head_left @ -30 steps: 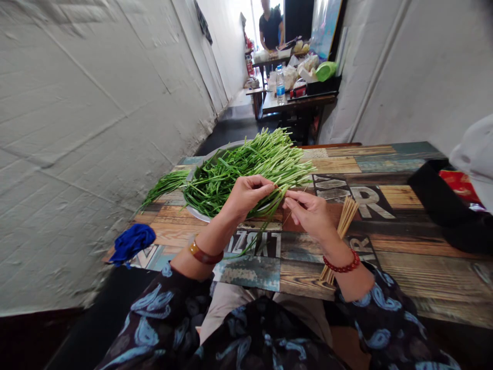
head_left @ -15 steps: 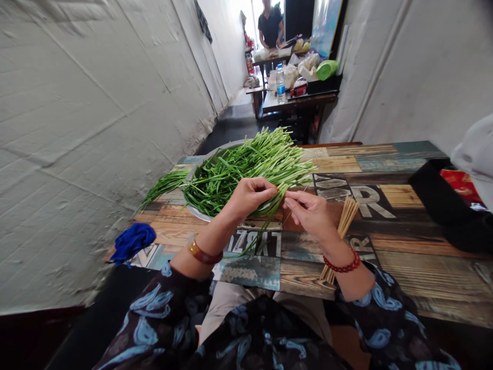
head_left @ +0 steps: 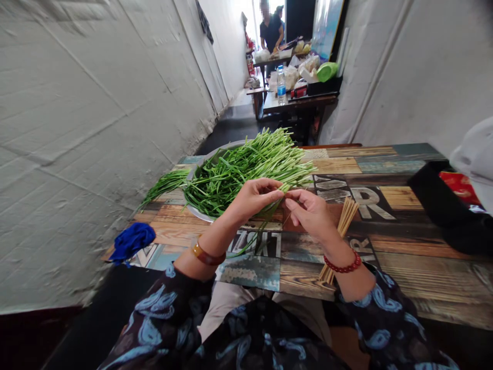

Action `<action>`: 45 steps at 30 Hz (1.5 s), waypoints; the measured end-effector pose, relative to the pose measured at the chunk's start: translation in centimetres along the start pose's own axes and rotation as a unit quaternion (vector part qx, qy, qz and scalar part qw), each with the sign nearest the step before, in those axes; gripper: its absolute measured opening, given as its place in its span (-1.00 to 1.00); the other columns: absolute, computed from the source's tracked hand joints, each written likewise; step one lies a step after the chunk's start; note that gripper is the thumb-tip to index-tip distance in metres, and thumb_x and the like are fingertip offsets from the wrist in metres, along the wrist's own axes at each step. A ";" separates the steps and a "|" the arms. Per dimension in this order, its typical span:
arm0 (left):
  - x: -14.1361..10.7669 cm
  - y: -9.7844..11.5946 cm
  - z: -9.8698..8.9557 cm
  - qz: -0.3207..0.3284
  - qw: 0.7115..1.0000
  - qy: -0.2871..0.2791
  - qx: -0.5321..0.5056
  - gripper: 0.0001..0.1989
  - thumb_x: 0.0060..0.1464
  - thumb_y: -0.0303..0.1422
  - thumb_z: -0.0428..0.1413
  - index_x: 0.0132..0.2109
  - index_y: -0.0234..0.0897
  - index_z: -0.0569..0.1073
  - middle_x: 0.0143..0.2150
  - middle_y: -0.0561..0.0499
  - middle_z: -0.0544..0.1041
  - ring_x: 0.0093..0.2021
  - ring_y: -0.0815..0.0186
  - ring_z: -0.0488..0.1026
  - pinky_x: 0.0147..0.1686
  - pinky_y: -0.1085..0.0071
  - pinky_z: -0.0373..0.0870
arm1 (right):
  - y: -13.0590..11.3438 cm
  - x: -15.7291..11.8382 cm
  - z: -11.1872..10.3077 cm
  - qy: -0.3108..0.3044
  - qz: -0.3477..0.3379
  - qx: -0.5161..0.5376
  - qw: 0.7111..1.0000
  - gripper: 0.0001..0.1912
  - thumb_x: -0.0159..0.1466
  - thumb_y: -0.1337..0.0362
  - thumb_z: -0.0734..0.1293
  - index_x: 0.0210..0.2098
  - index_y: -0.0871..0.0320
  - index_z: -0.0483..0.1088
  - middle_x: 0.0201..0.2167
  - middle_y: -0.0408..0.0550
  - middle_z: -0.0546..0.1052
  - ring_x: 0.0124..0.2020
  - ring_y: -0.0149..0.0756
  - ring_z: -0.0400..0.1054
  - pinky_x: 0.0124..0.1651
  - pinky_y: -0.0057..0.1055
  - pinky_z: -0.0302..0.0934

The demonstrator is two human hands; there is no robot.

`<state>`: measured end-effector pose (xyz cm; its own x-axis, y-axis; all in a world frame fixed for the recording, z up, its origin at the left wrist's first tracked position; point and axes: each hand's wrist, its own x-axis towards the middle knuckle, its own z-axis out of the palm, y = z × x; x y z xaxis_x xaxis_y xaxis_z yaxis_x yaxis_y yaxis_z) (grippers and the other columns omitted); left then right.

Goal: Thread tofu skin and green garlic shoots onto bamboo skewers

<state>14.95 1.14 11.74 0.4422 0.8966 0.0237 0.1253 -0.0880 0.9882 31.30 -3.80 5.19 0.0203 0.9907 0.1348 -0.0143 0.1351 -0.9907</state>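
My left hand [head_left: 252, 199] is closed on a few garlic chives [head_left: 284, 188], whose pale stems stick out past the thumb and whose green leaves trail down toward the table. Against them, my right hand [head_left: 311, 211] pinches a thin bamboo skewer [head_left: 285, 221]; only a short piece of it shows, the rest hidden by the fingers. Just beyond both hands, a metal basin [head_left: 197, 211] carries a big heap of garlic chives [head_left: 246, 167], stems pointing right. A bundle of bamboo skewers [head_left: 348, 211] lies partly under my right wrist.
More chives [head_left: 165, 186] lie left of the basin on the patchwork wooden table [head_left: 308, 270]. A blue cloth [head_left: 133, 241] rests at the left edge. On the right are a black object [head_left: 442, 210] and a red packet [head_left: 458, 187]. Farther off, a person [head_left: 271, 31] stands behind cluttered tables.
My left hand has shifted slightly right, closer to my right hand, with the chives still in its grip. The fingertips of both hands now meet around the stems.
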 end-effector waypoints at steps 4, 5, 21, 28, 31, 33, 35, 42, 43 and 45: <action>0.3 0.2 0.3 -0.003 0.999 -0.018 -0.031 -0.71 -0.13 -0.20 0.34 -0.42 -0.39 0.56 -0.44 0.04 0.49 -0.42 0.43 0.35 -0.37 0.48 0.27 | 0.0 0.0 -0.1 0.000 0.006 -0.004 1.000 -0.71 0.24 0.05 0.37 -0.30 0.17 0.42 -0.68 -0.29 0.37 -0.74 -0.50 0.21 -0.65 -0.57 0.05; 0.3 0.2 0.4 -0.006 0.999 -0.020 -0.040 -0.70 -0.13 -0.20 0.34 -0.44 -0.38 0.54 -0.47 0.06 0.47 -0.44 0.45 0.33 -0.38 0.49 0.25 | 0.0 0.0 0.0 0.001 0.006 -0.005 1.000 -0.70 0.24 0.04 0.37 -0.31 0.17 0.41 -0.68 -0.29 0.37 -0.73 -0.49 0.22 -0.65 -0.56 0.05; 0.2 0.1 0.1 -0.020 0.999 -0.033 -0.022 -0.68 -0.16 -0.19 0.35 -0.43 -0.37 0.49 -0.48 0.06 0.44 -0.46 0.45 0.29 -0.43 0.49 0.21 | -0.4 -0.1 0.2 0.020 -0.001 -0.012 1.000 -0.69 0.21 0.02 0.39 -0.37 0.16 0.42 -0.71 -0.25 0.38 -0.72 -0.47 0.22 -0.64 -0.54 0.06; 0.2 -0.2 0.4 0.005 0.999 -0.015 0.034 -0.69 -0.08 -0.20 0.29 -0.49 -0.33 0.40 -0.55 0.12 0.31 -0.51 0.48 0.16 -0.50 0.49 0.07 | -0.3 -0.1 0.2 0.023 -0.006 -0.018 1.000 -0.68 0.25 0.01 0.37 -0.36 0.17 0.40 -0.71 -0.29 0.33 -0.73 -0.49 0.22 -0.64 -0.56 0.06; 0.1 0.0 0.3 0.009 0.998 -0.040 0.053 -0.67 -0.04 -0.14 0.27 -0.46 -0.33 0.42 -0.53 0.11 0.33 -0.50 0.46 0.17 -0.49 0.49 0.10 | -0.2 0.0 0.2 0.024 -0.015 0.007 1.000 -0.63 0.24 -0.04 0.38 -0.23 0.16 0.39 -0.56 -0.24 0.44 -0.72 -0.52 0.23 -0.67 -0.57 0.07; 0.0 0.1 0.3 0.015 0.995 -0.055 0.079 -0.64 -0.02 -0.09 0.26 -0.45 -0.33 0.43 -0.53 0.10 0.35 -0.50 0.46 0.18 -0.49 0.50 0.11 | -0.4 0.0 0.1 0.032 -0.028 0.014 0.999 -0.57 0.24 -0.07 0.37 -0.11 0.15 0.37 -0.46 -0.22 0.48 -0.70 -0.53 0.26 -0.68 -0.58 0.08; 0.0 0.3 0.5 0.025 0.992 -0.073 0.102 -0.61 0.01 -0.06 0.24 -0.45 -0.34 0.45 -0.53 0.09 0.38 -0.50 0.45 0.20 -0.50 0.50 0.13 | -0.7 -0.2 0.0 0.035 -0.045 0.005 0.998 -0.54 0.27 -0.08 0.35 -0.03 0.13 0.36 -0.42 -0.20 0.49 -0.67 -0.53 0.30 -0.67 -0.59 0.11; 0.0 0.1 0.9 0.033 0.988 -0.091 0.122 -0.65 0.00 -0.12 0.24 -0.45 -0.37 0.52 -0.55 0.05 0.44 -0.51 0.43 0.28 -0.52 0.51 0.17 | -1.3 -0.5 -0.1 0.061 -0.099 -0.059 0.992 -0.64 0.35 -0.05 0.28 -0.08 0.09 0.43 -0.35 -0.13 0.52 -0.64 -0.50 0.32 -0.60 -0.53 0.17; 0.0 0.0 0.9 0.028 0.988 -0.089 0.125 -0.66 0.00 -0.13 0.25 -0.46 -0.37 0.53 -0.54 0.04 0.46 -0.51 0.43 0.29 -0.52 0.51 0.17 | -1.3 -0.5 0.0 0.068 -0.103 -0.064 0.990 -0.66 0.35 -0.04 0.28 -0.13 0.09 0.44 -0.37 -0.12 0.53 -0.64 -0.49 0.32 -0.60 -0.51 0.18; -0.1 -0.1 0.7 0.013 0.988 -0.090 0.123 -0.67 0.01 -0.16 0.24 -0.46 -0.38 0.54 -0.52 0.00 0.50 -0.51 0.42 0.33 -0.50 0.51 0.20 | -1.1 -0.4 0.1 0.083 -0.107 -0.072 0.988 -0.69 0.36 -0.01 0.28 -0.23 0.11 0.45 -0.45 -0.13 0.52 -0.65 -0.46 0.33 -0.58 -0.49 0.18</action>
<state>15.55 0.75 11.56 0.5953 0.8035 -0.0010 0.3146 -0.2319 0.9204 31.17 -4.37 6.22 0.1708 0.9214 0.3490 0.1507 0.3256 -0.9334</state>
